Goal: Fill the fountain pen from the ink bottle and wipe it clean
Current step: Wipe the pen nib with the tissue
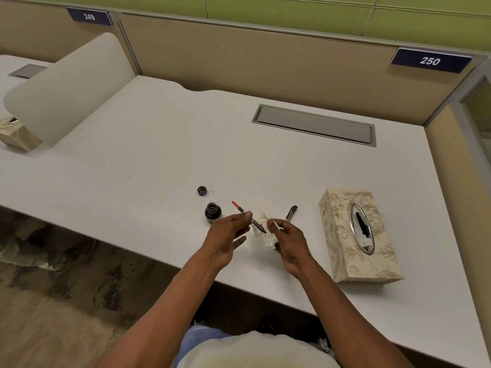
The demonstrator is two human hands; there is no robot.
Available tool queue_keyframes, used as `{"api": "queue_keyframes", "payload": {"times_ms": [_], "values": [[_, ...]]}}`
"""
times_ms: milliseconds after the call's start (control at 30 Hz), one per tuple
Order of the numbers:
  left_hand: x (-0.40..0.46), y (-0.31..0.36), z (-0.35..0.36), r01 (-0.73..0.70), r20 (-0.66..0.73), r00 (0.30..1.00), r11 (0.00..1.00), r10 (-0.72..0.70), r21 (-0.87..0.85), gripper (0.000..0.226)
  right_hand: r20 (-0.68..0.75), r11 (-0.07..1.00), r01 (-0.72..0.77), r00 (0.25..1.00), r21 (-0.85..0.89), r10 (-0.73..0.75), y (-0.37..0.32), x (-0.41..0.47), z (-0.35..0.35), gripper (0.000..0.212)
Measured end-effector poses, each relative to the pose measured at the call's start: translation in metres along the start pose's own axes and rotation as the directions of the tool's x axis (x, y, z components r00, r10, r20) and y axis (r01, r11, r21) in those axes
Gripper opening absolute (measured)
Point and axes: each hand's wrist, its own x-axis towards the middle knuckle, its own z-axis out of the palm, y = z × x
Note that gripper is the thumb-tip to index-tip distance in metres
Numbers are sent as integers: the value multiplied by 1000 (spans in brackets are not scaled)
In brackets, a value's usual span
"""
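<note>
My left hand [228, 236] pinches the fountain pen [240, 209] near its middle; its red end points up and left, and its dark nib end slants down toward the tissue. My right hand [288, 241] holds a crumpled white tissue [267, 241] just beside the nib. The open ink bottle [212, 211] stands on the white desk [159, 155] just left of my left hand. Its dark cap [202, 190] lies behind it. The pen's dark cap [291, 211] lies on the desk behind my right hand.
A patterned tissue box [356, 235] sits to the right of my hands. A grey cable hatch [314, 125] is set into the desk further back. A curved divider [66, 88] stands at the left, and beige partition walls border the back and right.
</note>
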Motion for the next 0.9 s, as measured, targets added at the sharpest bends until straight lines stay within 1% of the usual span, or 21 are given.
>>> {"api": "queue_keyframes", "payload": {"times_ms": [100, 200, 333, 400, 467, 533, 633, 667, 700, 800, 900], "values": [[1, -3, -3, -4, -33, 999, 1000, 4, -1, 16, 51, 1000, -21, 998, 15, 20, 4, -2, 1, 12], [0, -4, -5, -8, -62, 998, 1000, 7, -12, 19, 144, 996, -74, 987, 43, 67, 7, -4, 2, 17], [-1, -4, -8, 22, -84, 996, 996, -30, -87, 16, 206, 975, -160, 970, 155, 127, 12, -4, 3, 20], [0, -5, -9, 34, -91, 995, 993, -44, -111, 18, 227, 974, -179, 963, 142, 144, 16, -6, 3, 25], [0, -6, -9, 49, -84, 995, 990, -60, -136, 19, 244, 983, -162, 960, 81, 138, 22, -8, 5, 24], [-2, -9, -7, 56, -86, 994, 986, -70, -159, 21, 243, 989, -138, 963, 61, 120, 28, -8, 8, 27], [-2, -13, -6, 42, -86, 995, 983, -58, -180, 39, 174, 992, -108, 980, 66, 95, 33, -9, 12, 35], [-2, -14, -6, 35, -86, 995, 984, -51, -176, 41, 155, 994, -92, 985, 65, 82, 35, -9, 12, 36], [-2, -14, -6, 30, -96, 994, 986, -46, -165, 39, 141, 995, -76, 988, 57, 68, 35, -10, 13, 37], [-2, -17, -3, -15, -157, 988, 994, -2, -104, 19, 115, 1000, -18, 993, 3, 18, 38, -11, 12, 40], [1, -21, -3, -42, -195, 981, 996, 27, -73, 16, 99, 999, 26, 995, -43, -21, 38, -13, 11, 38]]}}
